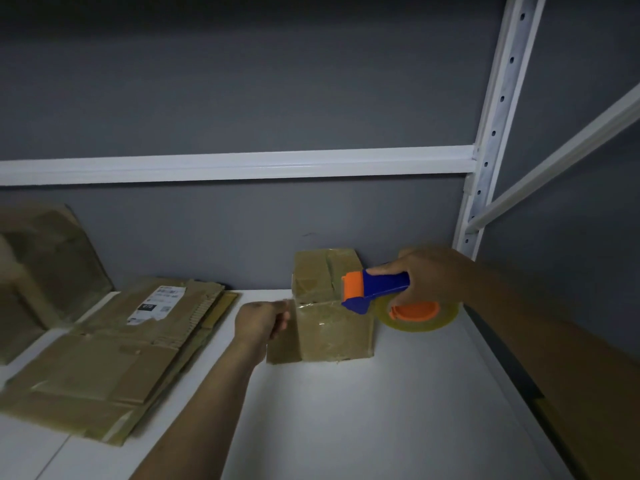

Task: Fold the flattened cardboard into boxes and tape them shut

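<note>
On the white shelf (346, 410), flattened cardboard (114, 355) lies stacked at left. The left hand (259, 322) curls its fingers against the left edge of a folded box (332, 330) farther back, any grasp too blurred to tell. At the box's right, the right hand (433, 275) grips a tape dispenser (377, 291).

The box (334, 332) stands on the shelf (346, 427), just right of the left hand (261, 322), whose fingers (282, 320) hold its upper left edge. Behind it stands a second box (323, 275). The tape dispenser (377, 289), in the fingers of the right hand (431, 275), is above the box's right edge. Flattened cardboard (114, 355) lies well left of the left fingers.
</note>
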